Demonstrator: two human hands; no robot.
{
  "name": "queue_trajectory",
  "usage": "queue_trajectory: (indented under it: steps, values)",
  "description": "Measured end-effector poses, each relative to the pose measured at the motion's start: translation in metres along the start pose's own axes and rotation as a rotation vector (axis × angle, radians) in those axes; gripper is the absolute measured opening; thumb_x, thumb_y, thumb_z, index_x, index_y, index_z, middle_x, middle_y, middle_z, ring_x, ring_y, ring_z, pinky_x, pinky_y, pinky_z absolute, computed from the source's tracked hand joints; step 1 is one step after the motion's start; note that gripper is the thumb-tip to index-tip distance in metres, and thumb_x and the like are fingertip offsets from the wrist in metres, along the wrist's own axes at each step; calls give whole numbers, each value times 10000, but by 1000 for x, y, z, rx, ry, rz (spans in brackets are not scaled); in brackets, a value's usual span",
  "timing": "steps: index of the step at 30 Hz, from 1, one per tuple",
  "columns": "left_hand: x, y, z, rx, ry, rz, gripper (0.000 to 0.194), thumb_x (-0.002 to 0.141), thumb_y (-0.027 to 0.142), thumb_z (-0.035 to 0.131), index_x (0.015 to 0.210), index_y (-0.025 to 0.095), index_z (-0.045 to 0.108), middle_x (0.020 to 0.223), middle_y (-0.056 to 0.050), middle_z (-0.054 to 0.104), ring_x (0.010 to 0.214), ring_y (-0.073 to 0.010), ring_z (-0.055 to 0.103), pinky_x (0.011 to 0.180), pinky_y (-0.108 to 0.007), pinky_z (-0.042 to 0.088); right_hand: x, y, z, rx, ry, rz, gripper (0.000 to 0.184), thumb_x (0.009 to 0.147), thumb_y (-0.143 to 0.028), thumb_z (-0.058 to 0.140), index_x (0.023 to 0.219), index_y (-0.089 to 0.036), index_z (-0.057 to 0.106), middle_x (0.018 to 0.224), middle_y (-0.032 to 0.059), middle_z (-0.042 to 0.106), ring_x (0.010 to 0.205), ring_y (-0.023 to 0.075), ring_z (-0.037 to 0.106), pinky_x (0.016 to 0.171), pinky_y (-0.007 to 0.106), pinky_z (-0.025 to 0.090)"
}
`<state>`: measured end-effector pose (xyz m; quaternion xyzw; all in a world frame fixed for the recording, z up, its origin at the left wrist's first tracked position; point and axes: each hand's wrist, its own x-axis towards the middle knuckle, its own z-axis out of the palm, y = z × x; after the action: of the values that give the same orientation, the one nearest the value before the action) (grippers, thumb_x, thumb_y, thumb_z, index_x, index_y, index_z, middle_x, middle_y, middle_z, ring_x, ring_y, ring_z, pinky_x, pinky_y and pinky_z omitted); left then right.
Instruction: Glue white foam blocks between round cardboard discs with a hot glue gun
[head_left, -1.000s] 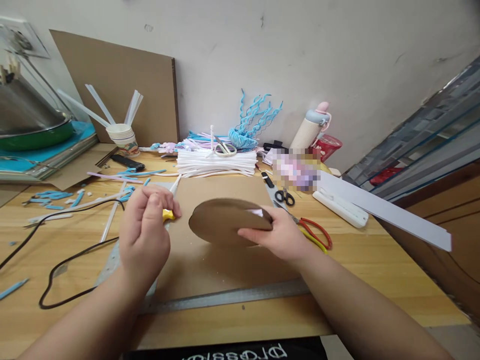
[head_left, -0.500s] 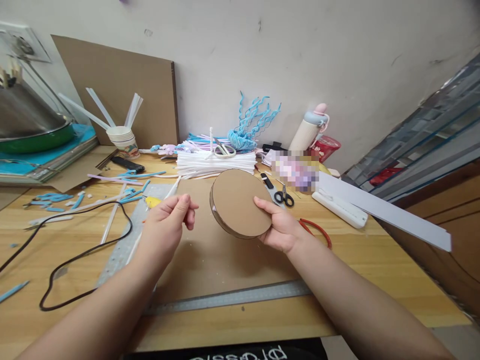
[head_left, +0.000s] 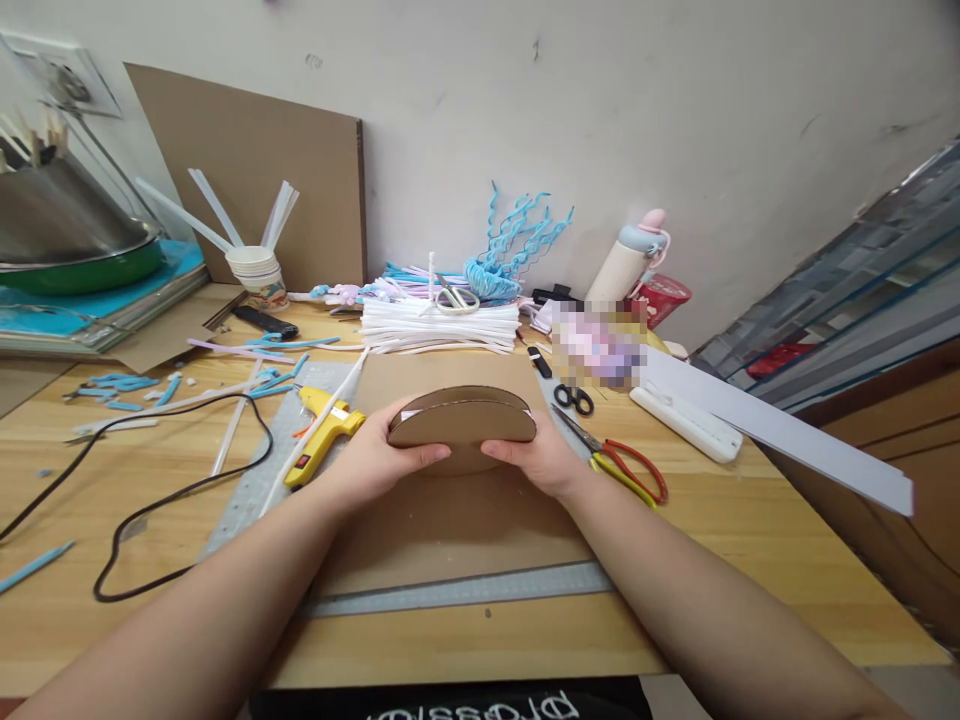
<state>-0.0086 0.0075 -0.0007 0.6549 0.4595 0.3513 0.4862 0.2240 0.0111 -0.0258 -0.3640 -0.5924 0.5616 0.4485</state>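
Both hands grip a round brown cardboard disc [head_left: 463,421], held nearly flat just above a brown cardboard sheet [head_left: 450,520]. My left hand [head_left: 375,462] clasps its left edge, thumb on top. On the opposite edge, my right hand [head_left: 536,460] pinches the same way. A white layer shows between the disc's two cardboard faces. A yellow glue gun [head_left: 324,440] lies on the table just left of my left hand, with its black cord [head_left: 180,490] looping away to the left.
Red-handled scissors [head_left: 626,470] and small black scissors [head_left: 574,398] lie right of the disc. A metal ruler [head_left: 465,590] runs along the sheet's near edge. White strips [head_left: 439,325], a paper cup [head_left: 259,275], a bottle [head_left: 622,265] and a cardboard panel [head_left: 255,170] stand at the back.
My left hand let go of the yellow glue gun, which now lies on the table, and moved to the disc. The disc was tilted up, then brought down flat between both hands.
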Motion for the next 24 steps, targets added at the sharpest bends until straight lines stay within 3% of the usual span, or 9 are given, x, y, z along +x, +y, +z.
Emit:
queue_trajectory:
  steps: [4, 24]
  values:
    - [2, -7, 1, 27, -11, -49, 518, 660, 483, 787, 1065, 178, 682, 1002, -69, 739, 945, -281, 676, 825, -403, 564, 1, 6, 0, -11, -5, 19, 472, 672, -400, 825, 1090, -220, 696, 1074, 49, 728, 1020, 228, 653, 966, 426, 490]
    - [0, 2, 8, 62, 64, -22, 480, 609, 470, 795, 974, 175, 697, 913, -54, 749, 867, -278, 683, 785, -397, 571, 2, 12, -2, 22, -35, 25, 489, 660, -377, 838, 1103, -237, 686, 1086, 40, 720, 1066, 226, 631, 977, 412, 479]
